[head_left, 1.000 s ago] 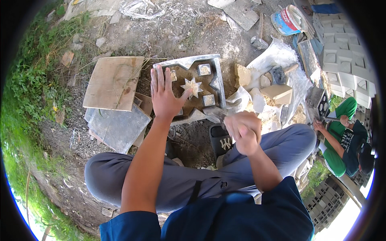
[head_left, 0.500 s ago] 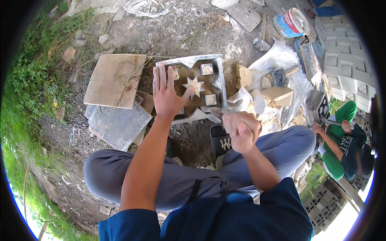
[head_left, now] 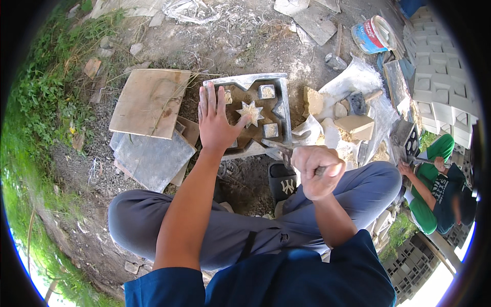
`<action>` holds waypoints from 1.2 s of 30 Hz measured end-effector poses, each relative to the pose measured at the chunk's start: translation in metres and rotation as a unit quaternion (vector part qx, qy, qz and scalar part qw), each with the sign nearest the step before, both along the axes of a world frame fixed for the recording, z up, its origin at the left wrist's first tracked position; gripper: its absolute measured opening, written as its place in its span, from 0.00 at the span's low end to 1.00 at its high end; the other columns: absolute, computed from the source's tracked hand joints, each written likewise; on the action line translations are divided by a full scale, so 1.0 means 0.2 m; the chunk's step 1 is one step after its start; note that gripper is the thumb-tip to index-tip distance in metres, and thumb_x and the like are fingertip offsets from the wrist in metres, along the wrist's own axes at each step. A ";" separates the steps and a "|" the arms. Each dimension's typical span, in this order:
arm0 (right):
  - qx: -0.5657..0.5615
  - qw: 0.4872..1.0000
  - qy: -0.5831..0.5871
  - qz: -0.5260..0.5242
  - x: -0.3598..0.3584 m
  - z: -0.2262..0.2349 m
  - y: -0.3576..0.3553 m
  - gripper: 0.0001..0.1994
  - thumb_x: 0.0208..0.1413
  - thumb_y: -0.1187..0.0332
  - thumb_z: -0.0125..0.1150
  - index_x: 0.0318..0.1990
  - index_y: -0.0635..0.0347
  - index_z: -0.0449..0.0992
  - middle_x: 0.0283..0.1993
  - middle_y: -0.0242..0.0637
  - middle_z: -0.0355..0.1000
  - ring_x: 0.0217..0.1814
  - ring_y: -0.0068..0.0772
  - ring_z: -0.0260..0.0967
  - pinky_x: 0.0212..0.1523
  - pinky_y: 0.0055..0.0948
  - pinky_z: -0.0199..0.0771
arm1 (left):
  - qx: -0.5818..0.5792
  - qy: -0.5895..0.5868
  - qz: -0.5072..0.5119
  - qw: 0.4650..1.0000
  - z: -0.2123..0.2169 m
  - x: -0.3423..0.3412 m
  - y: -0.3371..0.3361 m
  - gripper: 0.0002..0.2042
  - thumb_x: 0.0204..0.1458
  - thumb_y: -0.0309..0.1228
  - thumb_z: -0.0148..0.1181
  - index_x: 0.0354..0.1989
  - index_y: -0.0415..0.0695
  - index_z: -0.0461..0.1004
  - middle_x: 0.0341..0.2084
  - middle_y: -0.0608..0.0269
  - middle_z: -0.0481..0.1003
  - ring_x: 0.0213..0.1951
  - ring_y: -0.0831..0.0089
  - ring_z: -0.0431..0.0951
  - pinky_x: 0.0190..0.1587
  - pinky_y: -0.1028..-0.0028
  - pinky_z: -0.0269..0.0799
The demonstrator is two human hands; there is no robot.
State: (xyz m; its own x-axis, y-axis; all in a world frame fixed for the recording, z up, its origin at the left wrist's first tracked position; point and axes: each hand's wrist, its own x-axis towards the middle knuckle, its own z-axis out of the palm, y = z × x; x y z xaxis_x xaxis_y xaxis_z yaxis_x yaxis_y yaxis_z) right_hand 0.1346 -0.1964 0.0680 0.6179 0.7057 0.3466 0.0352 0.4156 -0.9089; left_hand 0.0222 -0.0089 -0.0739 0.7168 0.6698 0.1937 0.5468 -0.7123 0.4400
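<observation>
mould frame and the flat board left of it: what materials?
Mould: looks like metal, dull grey and thin-walled with sharp folded edges, caked with sandy mix. Board: probably plywood or pressed wood, matt tan with a flat face and square-cut edges; grain too faint to confirm.

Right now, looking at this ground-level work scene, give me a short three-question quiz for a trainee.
1. True or false: the left hand lies flat, fingers spread, on the grey square metal mould with the star-shaped centre.
2. What does the right hand grip?
A. a paint bucket
B. a thin metal tool handle
C. a wooden board
3. Fill in: the flat brown wooden board lies on the mould's ____ side, seen from the person.

Key: 1 true; 2 B, the thin metal tool pokes out of the closed fist toward the mould; 3 left.
</observation>
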 end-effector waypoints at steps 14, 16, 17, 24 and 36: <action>0.012 0.985 -0.001 -0.174 -0.07 0.12 0.18 0.26 0.73 0.50 0.54 0.25 0.61 0.63 0.20 0.32 0.60 0.22 0.26 0.56 0.20 0.28 0.60 | -0.009 -0.004 0.001 1.000 0.00 0.00 0.00 0.51 0.50 0.58 0.73 0.74 0.34 0.60 0.78 0.41 0.50 0.79 0.43 0.47 0.77 0.52 0.51; 0.005 0.979 -0.015 -0.205 -0.07 0.12 0.19 0.26 0.72 0.49 0.54 0.27 0.61 0.63 0.21 0.32 0.59 0.22 0.25 0.56 0.20 0.28 0.59 | -0.009 -0.005 -0.001 1.000 0.00 0.00 0.01 0.50 0.49 0.58 0.73 0.74 0.34 0.61 0.78 0.41 0.50 0.79 0.43 0.47 0.77 0.52 0.51; 0.004 0.979 -0.016 -0.205 -0.07 0.10 0.20 0.26 0.72 0.49 0.54 0.27 0.61 0.63 0.21 0.32 0.59 0.22 0.25 0.56 0.20 0.28 0.59 | -0.007 -0.008 -0.001 1.000 0.00 0.00 0.01 0.50 0.49 0.57 0.73 0.74 0.34 0.61 0.78 0.40 0.50 0.79 0.43 0.47 0.77 0.52 0.51; -0.030 0.996 0.046 -0.068 -0.02 -0.08 0.28 0.26 0.77 0.51 0.41 0.31 0.64 0.65 0.28 0.36 0.60 0.27 0.29 0.54 0.33 0.30 0.57 | -0.020 -0.005 0.003 1.000 0.00 -0.02 0.01 0.51 0.49 0.57 0.73 0.74 0.35 0.60 0.78 0.42 0.50 0.79 0.42 0.46 0.77 0.52 0.51; -0.096 0.989 -0.087 0.067 -0.04 -0.01 0.24 0.28 0.73 0.54 0.53 0.21 0.62 0.62 0.16 0.33 0.59 0.16 0.28 0.56 0.19 0.30 0.52 | -0.024 -0.006 0.009 1.000 0.00 -0.03 0.02 0.51 0.48 0.57 0.73 0.75 0.37 0.59 0.78 0.43 0.50 0.79 0.42 0.46 0.77 0.51 0.51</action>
State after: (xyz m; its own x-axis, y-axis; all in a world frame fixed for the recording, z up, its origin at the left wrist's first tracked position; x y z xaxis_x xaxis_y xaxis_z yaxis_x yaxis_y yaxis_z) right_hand 0.1272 -0.1485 0.0667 0.4570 0.8405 0.2912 0.1542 0.2475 -0.9565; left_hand 0.0166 -0.0039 -0.0739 0.7018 0.6917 0.1704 0.5541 -0.6803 0.4798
